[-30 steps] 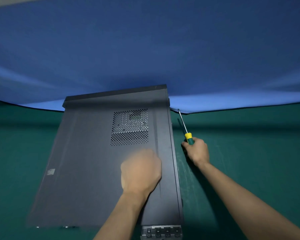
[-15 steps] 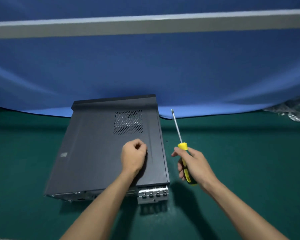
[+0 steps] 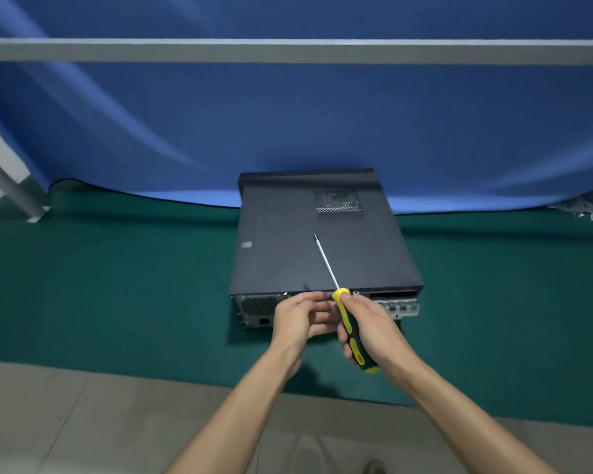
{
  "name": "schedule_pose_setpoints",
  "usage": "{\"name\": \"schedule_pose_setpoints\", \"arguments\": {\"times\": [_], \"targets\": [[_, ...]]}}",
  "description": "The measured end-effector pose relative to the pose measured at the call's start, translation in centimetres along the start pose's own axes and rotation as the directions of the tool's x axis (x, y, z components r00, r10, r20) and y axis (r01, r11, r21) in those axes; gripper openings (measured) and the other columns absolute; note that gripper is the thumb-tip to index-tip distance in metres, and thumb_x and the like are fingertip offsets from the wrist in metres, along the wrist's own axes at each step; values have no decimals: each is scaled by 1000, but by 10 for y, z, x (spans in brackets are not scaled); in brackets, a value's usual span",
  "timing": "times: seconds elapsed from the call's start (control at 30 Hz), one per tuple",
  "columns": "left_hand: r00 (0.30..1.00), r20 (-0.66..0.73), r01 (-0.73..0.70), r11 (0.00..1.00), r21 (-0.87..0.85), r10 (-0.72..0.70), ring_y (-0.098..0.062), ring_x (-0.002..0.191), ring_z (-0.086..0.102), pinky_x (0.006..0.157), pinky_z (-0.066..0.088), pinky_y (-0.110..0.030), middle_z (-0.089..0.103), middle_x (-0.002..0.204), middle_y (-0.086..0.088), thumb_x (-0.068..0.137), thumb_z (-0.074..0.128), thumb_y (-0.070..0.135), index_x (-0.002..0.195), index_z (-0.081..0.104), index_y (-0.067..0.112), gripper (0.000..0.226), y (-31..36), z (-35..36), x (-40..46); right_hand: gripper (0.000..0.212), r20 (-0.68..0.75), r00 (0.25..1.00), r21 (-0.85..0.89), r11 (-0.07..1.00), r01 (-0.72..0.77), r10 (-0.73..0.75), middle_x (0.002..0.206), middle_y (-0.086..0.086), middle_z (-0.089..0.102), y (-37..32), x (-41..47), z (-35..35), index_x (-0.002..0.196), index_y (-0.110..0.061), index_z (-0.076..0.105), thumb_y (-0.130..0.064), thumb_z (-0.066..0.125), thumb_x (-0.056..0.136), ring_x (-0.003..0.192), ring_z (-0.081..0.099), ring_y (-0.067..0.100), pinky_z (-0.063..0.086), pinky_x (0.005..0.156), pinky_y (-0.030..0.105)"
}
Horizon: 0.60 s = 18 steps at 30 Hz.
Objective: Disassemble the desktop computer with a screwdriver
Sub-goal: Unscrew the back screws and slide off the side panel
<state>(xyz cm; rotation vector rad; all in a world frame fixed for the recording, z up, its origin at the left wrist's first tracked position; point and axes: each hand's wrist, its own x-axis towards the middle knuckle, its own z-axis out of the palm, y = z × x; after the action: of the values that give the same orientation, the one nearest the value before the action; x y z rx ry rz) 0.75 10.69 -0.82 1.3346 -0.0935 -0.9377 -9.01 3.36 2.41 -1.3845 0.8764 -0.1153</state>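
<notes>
Computer case (image 3: 308,248) lies flat on the green mat just beyond my hands, rear panel facing me. My left hand (image 3: 297,318) curls loosely beside the handle, pinching nothing I can see. My right hand (image 3: 372,328) grips the screwdriver (image 3: 348,323); I should seat its tip squarely before turning.
</notes>
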Motion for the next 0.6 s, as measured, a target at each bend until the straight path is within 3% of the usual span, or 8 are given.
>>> {"name": "schedule_pose_setpoints", "arguments": {"times": [0.1, 0.23, 0.43, 0.6], "targets": [[999, 44, 35, 983, -179, -28, -26, 77, 69, 62, 56, -29, 71, 90, -17, 93, 36, 0, 102, 61, -2, 27, 0, -26, -10, 33, -21, 999, -19, 999, -34, 33, 53, 3, 55, 13, -13, 32, 89, -9, 53, -38, 40, 99, 38, 48, 19, 37, 42, 25], [994, 67, 101, 936, -337, -84, -30, 81, 70, 64, 58, -34, 71, 93, -21, 98, 39, 11, 108, 54, -1, 22, 0, -47, -9, 34, -56, 995, -38, 995, -91, 89, 56, 3, 58, 30, -23, 60, 88, -7, 54, -35, 39, 100, 39, 50, 19, 37, 41, 23], [993, 43, 110, 987, -118, -105, -25, 55, 66, 50, 55, -30, 72, 79, -17, 99, 43, 13, 117, 45, 4, 20, -9, -57, 4, 35, -46, 983, -10, 984, -178, 178, 57, 4, 57, 48, -24, 78, 80, -8, 54, -31, 38, 101, 43, 51, 16, 39, 41, 21], [993, -2, 115, 993, -26, -116, -23, 55, 67, 50, 55, -33, 71, 93, -13, 98, 43, 6, 132, 38, 7, 35, -15, -58, 16, 39, -42, 973, 47, 973, -225, 227, 55, 4, 54, 54, -15, 81, 75, -9, 54, -31, 37, 102, 41, 47, 17, 39, 42, 23]]}}
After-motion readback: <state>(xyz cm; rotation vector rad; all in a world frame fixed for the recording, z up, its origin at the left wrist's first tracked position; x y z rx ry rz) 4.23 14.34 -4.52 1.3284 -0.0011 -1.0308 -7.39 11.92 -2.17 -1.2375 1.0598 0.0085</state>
